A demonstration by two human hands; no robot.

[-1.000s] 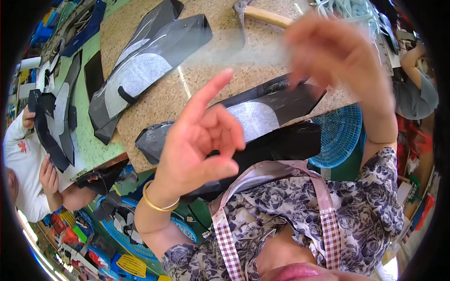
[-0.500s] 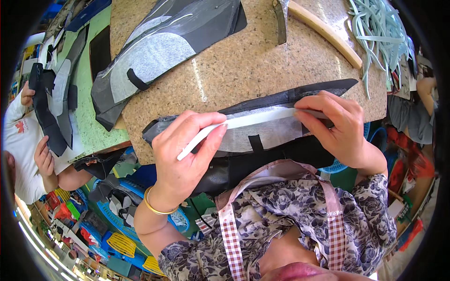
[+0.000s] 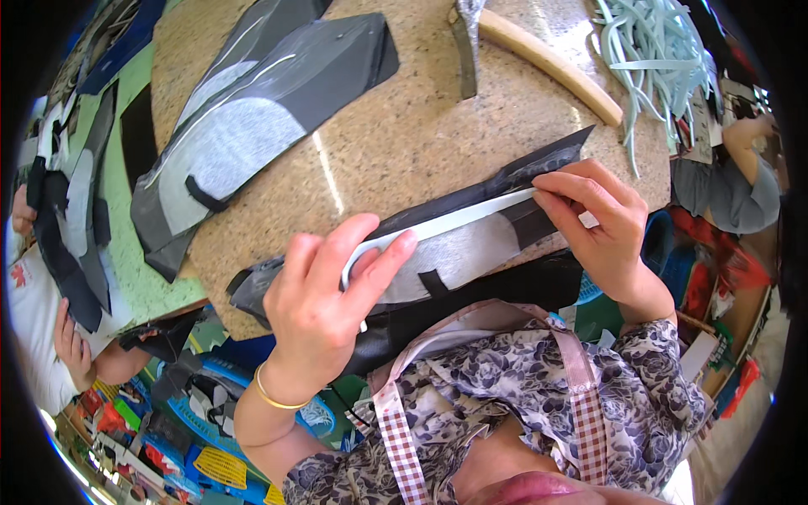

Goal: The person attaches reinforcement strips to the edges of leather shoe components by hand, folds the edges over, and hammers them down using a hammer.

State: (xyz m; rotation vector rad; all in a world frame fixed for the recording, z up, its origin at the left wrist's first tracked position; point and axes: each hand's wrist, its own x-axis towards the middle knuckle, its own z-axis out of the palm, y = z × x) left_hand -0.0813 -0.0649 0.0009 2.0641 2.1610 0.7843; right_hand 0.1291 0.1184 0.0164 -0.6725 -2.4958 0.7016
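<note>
A white strip (image 3: 454, 223) lies stretched along the black cut piece (image 3: 471, 244) at the near edge of the table (image 3: 404, 143). The left hand (image 3: 324, 307) presses its looped end with closed fingers; the right hand (image 3: 593, 223) pinches the far end. It looks laid in place but not pressed down throughout; a similar piece (image 3: 252, 135) waits beyond.

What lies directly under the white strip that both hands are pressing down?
The white strip lies along a black shaped piece with a grey patch, on the speckled worktop. The left hand covers the strip's near end.
</note>
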